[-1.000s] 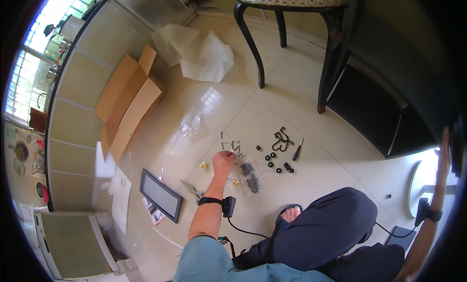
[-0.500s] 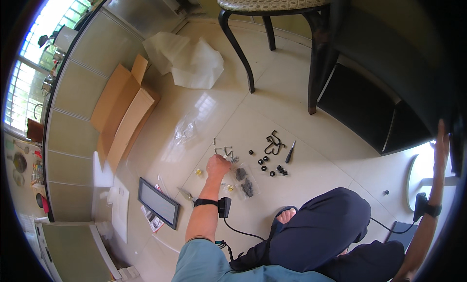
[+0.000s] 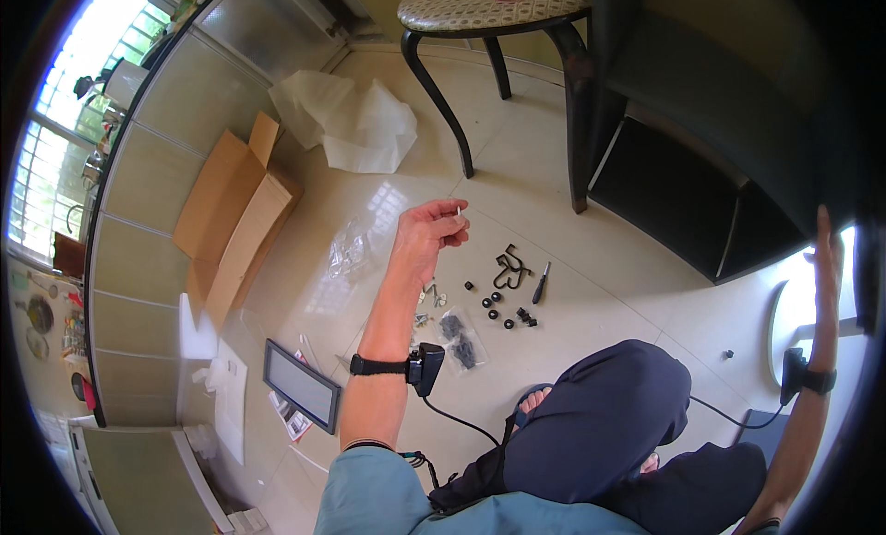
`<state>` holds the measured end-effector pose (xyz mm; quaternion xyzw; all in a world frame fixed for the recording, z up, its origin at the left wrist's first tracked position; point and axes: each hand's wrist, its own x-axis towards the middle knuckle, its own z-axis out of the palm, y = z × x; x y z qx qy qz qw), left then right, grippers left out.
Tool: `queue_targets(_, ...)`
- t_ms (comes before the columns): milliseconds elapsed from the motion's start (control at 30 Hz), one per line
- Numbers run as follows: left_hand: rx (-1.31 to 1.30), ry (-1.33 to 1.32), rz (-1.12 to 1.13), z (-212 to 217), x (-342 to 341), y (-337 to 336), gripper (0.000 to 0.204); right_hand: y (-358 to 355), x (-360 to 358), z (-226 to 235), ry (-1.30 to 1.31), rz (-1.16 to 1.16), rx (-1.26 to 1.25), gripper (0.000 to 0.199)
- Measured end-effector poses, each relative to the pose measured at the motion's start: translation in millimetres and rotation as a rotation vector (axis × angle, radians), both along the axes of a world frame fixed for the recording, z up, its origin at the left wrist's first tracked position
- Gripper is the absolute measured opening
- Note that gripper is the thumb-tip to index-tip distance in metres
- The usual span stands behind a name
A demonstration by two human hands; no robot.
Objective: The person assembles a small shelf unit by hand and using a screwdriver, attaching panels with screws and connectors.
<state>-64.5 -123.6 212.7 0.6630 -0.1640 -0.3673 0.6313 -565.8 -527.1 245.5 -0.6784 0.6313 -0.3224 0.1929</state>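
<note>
My left hand point(image 3: 430, 235) is raised above the tiled floor, thumb and fingers pinching a small pale pin-like piece point(image 3: 459, 210) too small to name. Below it lie loose metal screws point(image 3: 432, 291) and a clear plastic bag point(image 3: 463, 343) with dark parts inside. My right hand point(image 3: 823, 258) is stretched out along the edge of a large black furniture piece point(image 3: 729, 83) at the far right, its fingers straight. Right of the screws are several black round caps point(image 3: 493, 315), black bent hooks point(image 3: 511, 267) and a black screwdriver point(image 3: 541, 284).
A stool point(image 3: 498, 9) with a patterned seat stands at the back. To the left lie an opened cardboard box point(image 3: 242, 221), white wrapping point(image 3: 355, 124) and a grey framed panel point(image 3: 302, 385). My bent knee point(image 3: 609, 406) fills the lower middle. Cabinets line the left.
My left hand has lifted from the screws and moved up and away, now with a small piece in its pinch. My right hand stays along the black furniture.
</note>
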Motion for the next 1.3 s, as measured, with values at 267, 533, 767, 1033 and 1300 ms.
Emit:
queue_targets(267,0.006,0.216,0.083,-34,1,38,0.025,-4,7,-11,0.015,-0.005,-0.11,0.097)
queue_targets(533,-0.208,0.389,0.126,-62,3,82,0.019,18,17,9,0.002,-0.03,-0.052,0.08)
queue_targets(767,-0.289,0.396,-0.014,-67,-14,31,0.021,29,-2,55,-0.019,-0.041,-0.081,0.068)
queue_targets(1033,-0.26,0.304,-0.246,25,-96,-81,0.009,55,37,44,-0.018,0.073,0.001,0.054)
queue_targets(1300,-0.184,0.549,-0.562,99,-216,-223,0.006,64,13,44,-0.229,0.417,0.047,0.054)
